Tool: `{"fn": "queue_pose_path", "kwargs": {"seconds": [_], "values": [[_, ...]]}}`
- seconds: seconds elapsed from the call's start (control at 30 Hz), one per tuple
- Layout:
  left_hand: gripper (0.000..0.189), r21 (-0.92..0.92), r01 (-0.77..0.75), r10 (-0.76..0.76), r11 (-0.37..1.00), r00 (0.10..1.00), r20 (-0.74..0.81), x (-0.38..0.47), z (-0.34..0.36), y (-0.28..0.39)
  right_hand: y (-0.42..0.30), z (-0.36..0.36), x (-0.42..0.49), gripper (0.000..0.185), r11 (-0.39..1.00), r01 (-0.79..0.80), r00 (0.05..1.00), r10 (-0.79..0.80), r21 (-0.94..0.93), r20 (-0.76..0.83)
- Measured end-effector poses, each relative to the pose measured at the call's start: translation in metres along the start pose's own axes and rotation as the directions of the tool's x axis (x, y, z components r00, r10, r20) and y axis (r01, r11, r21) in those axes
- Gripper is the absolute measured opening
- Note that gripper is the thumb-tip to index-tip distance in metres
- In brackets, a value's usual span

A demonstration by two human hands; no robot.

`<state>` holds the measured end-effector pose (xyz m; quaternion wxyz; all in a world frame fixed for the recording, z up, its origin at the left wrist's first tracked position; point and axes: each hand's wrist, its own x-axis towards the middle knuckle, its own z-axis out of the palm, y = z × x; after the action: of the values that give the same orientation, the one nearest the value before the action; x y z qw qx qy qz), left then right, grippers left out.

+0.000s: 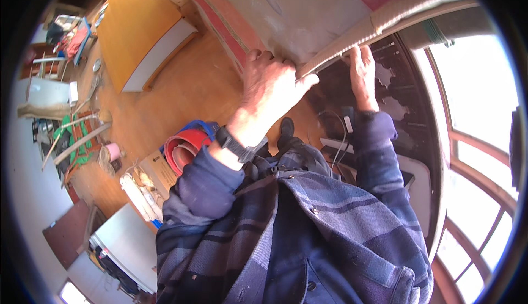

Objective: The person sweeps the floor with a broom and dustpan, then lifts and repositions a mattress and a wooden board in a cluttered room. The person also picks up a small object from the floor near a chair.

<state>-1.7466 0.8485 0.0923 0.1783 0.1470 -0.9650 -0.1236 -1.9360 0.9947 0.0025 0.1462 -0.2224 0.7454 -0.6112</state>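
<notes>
A large mattress-like slab (pixel 305 19) with a grey, red and orange printed face fills the top of the view. A pale ribbed band (pixel 350 50) runs along its near side. My left hand (pixel 270 83) is on its near corner, fingers curled over the printed face and thumb stretched along the side. A black watch (pixel 237 144) is on that wrist. My right hand (pixel 363 73) is at the lower edge of the ribbed band, with straight fingers pointing up against it. Its fingertips are partly hidden there, so its grip is unclear.
Dark carved wooden furniture (pixel 396 85) stands at the right, before a bright window (pixel 478 93). A yellow-topped table (pixel 136 19) is at the upper left. Red basins (pixel 181 145) and a cardboard box (pixel 159 170) sit left of my legs. Poles and green cloth (pixel 78 139) lie farther left.
</notes>
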Motion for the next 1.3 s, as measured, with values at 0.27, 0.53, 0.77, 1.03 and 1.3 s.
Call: {"fn": "queue_pose_path", "kwargs": {"seconds": [0.27,0.53,0.77,1.03,1.3], "values": [[0.028,-0.028,-0.176,0.177,0.984,0.984,0.034,-0.022,-0.013,-0.034,-0.002,0.020,-0.015,0.038,0.998,-0.043,0.999,0.043,0.039,0.022],[0.013,-0.078,-0.253,0.254,0.964,0.967,0.010,-0.048,-0.043,-0.060,-0.036,0.037,-0.041,0.031,0.987,0.091,0.995,-0.085,-0.133,0.049],[0.019,-0.174,-0.065,0.070,0.983,0.997,0.020,-0.107,-0.066,-0.087,-0.054,0.070,-0.090,0.023,1.000,-0.006,0.975,0.010,-0.021,0.220],[0.008,-0.197,0.062,-0.050,0.978,0.997,0.061,-0.131,-0.073,-0.098,-0.076,0.070,-0.085,0.020,0.953,0.286,0.894,-0.230,-0.095,0.383],[0.007,-0.167,0.191,-0.187,0.967,0.982,0.037,-0.144,-0.068,-0.089,-0.087,0.062,-0.067,0.017,0.821,0.500,0.777,-0.287,-0.274,0.560]]}}
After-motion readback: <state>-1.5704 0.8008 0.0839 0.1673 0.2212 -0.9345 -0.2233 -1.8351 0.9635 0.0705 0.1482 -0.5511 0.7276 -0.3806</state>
